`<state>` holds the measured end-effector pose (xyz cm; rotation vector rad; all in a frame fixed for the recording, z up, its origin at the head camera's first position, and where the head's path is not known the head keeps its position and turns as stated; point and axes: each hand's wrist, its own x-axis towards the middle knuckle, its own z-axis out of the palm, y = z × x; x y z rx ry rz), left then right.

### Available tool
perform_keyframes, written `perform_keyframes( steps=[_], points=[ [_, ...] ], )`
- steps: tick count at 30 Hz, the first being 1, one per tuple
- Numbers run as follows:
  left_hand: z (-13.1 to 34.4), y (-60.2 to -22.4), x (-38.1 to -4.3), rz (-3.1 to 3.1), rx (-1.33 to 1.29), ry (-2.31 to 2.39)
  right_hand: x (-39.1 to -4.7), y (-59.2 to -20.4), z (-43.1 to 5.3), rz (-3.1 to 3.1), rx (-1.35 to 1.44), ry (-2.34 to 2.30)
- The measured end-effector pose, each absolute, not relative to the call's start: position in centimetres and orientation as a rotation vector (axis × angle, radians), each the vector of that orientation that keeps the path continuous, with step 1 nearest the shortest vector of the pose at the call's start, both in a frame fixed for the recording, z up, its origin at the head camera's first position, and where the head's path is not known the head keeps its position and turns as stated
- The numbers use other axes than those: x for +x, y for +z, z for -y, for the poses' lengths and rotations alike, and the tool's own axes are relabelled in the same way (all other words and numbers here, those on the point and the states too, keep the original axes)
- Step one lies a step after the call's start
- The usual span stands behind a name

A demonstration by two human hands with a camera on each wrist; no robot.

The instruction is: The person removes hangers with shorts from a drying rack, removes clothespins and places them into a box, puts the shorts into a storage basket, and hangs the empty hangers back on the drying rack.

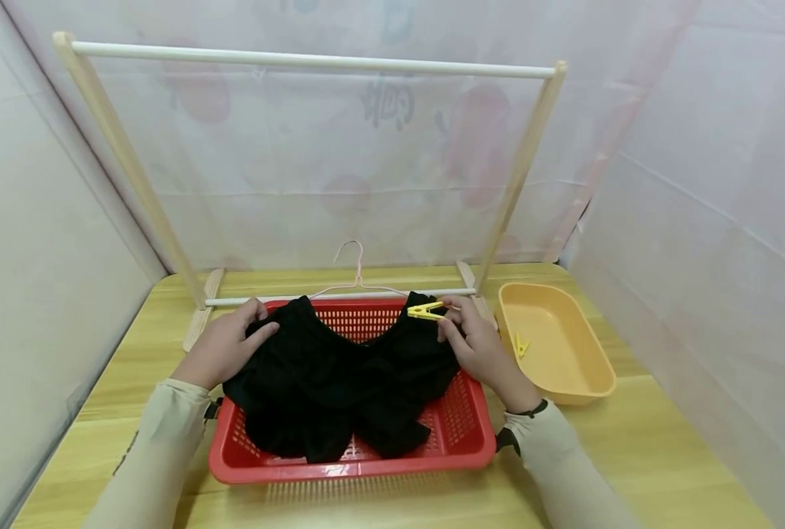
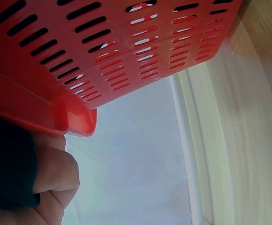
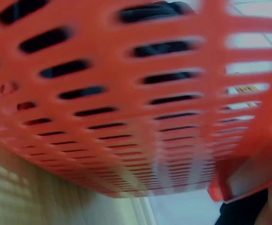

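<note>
Slotted red plastic basket (image 1: pixel 461 433) cradles crumpled black cloth (image 1: pixel 339 375).

Black garment (image 1: pixel 339 378) crumpled in red basket (image 1: pixel 458 441); yellow clothespin (image 1: pixel 425 311) clipped on corner.

Bright, even, soft light, faint shadows, head view bowed at edges, right wrist view blurred
</note>
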<state>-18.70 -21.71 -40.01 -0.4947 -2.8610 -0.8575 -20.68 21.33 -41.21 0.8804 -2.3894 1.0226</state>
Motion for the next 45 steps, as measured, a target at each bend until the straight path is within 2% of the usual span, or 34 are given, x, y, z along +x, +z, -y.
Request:
perform_keyframes(
  steps=[6, 14, 45],
  points=[
    [21.3, -40.1, -18.3, 2.852, -0.499, -0.857, -19.7, -41.4, -21.4, 2.378, 0.887, 0.915],
    [21.3, -40.2, -17.9, 2.858, -0.505, -0.852, -18.9, -42.3, -21.4, 2.358, 0.797, 1.084],
    [21.4, -40.1, -17.9, 2.835, -0.545, -0.813, -18.8, -42.4, -21.2, 2.318, 0.822, 1.239]
  ],
)
